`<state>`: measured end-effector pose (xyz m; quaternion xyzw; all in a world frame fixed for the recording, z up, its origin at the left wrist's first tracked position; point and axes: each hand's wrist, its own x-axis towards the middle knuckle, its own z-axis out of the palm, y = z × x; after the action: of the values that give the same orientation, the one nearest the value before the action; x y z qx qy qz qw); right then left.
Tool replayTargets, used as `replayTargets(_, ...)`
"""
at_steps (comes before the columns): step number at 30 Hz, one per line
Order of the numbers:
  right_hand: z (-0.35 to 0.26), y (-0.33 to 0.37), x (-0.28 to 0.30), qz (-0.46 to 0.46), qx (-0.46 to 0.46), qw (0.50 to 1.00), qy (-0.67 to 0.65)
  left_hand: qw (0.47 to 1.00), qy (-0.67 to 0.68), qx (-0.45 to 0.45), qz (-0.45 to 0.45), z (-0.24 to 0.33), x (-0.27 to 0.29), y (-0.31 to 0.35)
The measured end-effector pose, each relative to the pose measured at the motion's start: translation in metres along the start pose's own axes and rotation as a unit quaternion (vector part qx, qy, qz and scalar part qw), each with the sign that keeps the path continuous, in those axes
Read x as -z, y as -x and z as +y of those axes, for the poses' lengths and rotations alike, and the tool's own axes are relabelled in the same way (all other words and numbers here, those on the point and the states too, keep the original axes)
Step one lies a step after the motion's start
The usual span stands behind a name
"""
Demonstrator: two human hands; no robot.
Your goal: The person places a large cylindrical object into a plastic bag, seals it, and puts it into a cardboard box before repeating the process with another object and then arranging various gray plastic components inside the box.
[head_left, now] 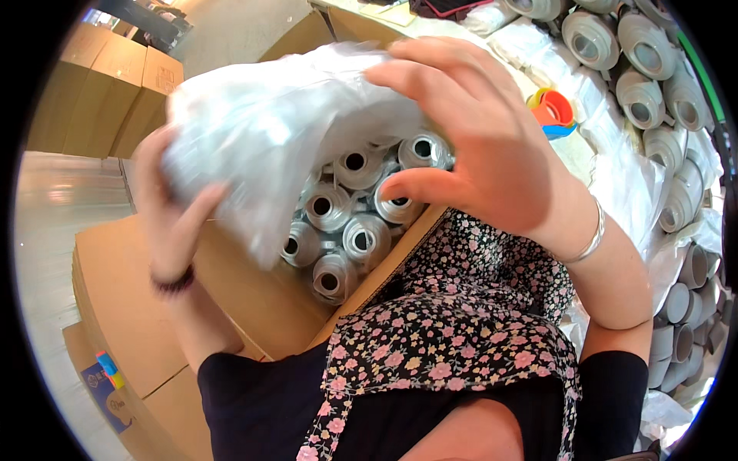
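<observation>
Open carton: widest thing on my feed, centre-left, and its near-right wall stands right up against the person, so a low swing of either arm could catch that edge and tilt the box.
Grey piles: stacked along the right side, far to near, the far pile crowded together; a stray right elbow could start a slide, I judge.
Floral apron: near side, pressed close to the carton's edge, cloth that could snag on a corner.
Plastic bundle: here's the main thing, above the carton's far-left part, hiding some of the contents; it's blurred, and I can't tell what is inside. Slick, loose film could slip or tear.
Right hand: open, fingers spread at the bundle's far-right side; contact I can't confirm. If it isn't bearing weight, the bundle could sag right.
Left hand: gripping the bundle's left side, thumb on the near face; a one-sided hold could let it twist.
Wrapped grey parts: close-packed in the carton, dark holes up; a dropped bundle could knock or scuff them.
Coloured rings: just right of the right wrist, easily brushed away.
Silver bracelet: on that wrist, and it could hook thin plastic.
</observation>
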<state>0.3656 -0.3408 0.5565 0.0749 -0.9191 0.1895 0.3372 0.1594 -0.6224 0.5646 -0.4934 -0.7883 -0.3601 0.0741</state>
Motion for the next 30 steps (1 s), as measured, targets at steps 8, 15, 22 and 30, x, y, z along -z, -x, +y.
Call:
replayTargets(8, 0.014, 0.182, 0.058, -0.078, -0.416, 0.906, 0.002, 0.945, -0.276, 0.06, -0.167, -0.164, -0.185, 0.023)
replayTargets(15, -0.038, 0.275, 0.098, 0.079, -0.703, 0.707, -0.025, 0.938, -0.202, 0.135, -0.247, -0.281, -0.233, -0.111)
replayTargets(22, -0.027, 0.341, 0.115, 0.17, -0.776, 0.606, -0.046, 0.825, -0.409, 0.268, -0.284, -0.309, -0.31, -0.077)
replayTargets(30, -0.002, 0.316, 0.157, 0.263, -0.698, 0.665, -0.022, 0.905, -0.356, 0.076, -0.219, -0.312, -0.245, -0.154)
